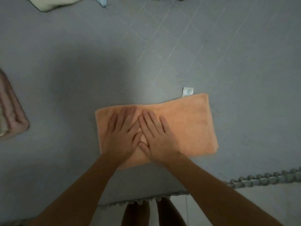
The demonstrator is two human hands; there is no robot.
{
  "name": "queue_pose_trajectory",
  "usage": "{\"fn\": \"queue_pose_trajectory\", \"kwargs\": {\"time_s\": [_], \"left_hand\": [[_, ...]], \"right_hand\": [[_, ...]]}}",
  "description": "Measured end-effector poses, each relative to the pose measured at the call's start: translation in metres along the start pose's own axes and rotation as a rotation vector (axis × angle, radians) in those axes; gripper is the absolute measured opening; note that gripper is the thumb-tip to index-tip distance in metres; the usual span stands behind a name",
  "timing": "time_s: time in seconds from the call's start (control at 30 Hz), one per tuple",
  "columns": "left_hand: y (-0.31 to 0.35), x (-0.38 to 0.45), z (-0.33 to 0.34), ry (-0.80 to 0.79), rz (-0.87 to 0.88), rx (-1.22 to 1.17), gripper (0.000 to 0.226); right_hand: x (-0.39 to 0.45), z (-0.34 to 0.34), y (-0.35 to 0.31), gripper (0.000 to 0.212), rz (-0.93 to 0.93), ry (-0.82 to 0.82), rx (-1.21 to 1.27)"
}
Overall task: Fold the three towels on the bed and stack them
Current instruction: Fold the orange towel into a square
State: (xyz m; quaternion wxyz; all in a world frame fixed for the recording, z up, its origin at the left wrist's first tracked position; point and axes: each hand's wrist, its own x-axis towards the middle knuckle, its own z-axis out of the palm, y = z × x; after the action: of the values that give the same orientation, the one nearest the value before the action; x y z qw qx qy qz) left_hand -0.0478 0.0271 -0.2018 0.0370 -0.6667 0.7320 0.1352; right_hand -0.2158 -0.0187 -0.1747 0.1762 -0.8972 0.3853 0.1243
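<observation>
An orange towel lies folded into a rectangle on the grey bedspread, with a small white label sticking out at its far edge. My left hand presses flat on the towel's left half, fingers straight and spread. Beside it, my right hand also presses flat near the towel's middle, and the two hands touch at the thumbs. A folded pink towel sits at the left edge of the view, on top of something pale. A pale cream towel lies at the far left corner.
The bed's near edge has a grey tasselled trim running along the lower right. Below it, pale floor and my legs show. A light blue cloth corner pokes in at the top.
</observation>
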Motion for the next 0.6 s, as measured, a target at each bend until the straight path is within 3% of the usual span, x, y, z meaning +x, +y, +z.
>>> {"fn": "queue_pose_trajectory", "kwargs": {"time_s": [0.17,0.27,0.37,0.47,0.6], "left_hand": [[-0.044,-0.036,0.011,-0.005,-0.228,-0.007,0.065],[-0.053,-0.055,-0.005,-0.062,-0.260,-0.027,0.066],[-0.044,-0.043,-0.030,-0.014,-0.301,-0.090,0.069],[-0.027,-0.007,-0.053,0.033,-0.391,-0.189,0.068],[-0.016,0.059,-0.067,-0.108,-0.362,-0.225,0.056]], "right_hand": [[-0.021,0.013,0.083,0.081,0.242,0.065,-0.071],[-0.044,0.005,0.126,0.081,0.426,0.064,-0.006],[-0.075,-0.007,0.147,0.084,0.708,0.031,0.145],[-0.104,-0.013,0.134,0.060,0.893,0.054,0.256],[-0.098,-0.030,0.123,0.024,0.954,-0.105,0.508]]}}
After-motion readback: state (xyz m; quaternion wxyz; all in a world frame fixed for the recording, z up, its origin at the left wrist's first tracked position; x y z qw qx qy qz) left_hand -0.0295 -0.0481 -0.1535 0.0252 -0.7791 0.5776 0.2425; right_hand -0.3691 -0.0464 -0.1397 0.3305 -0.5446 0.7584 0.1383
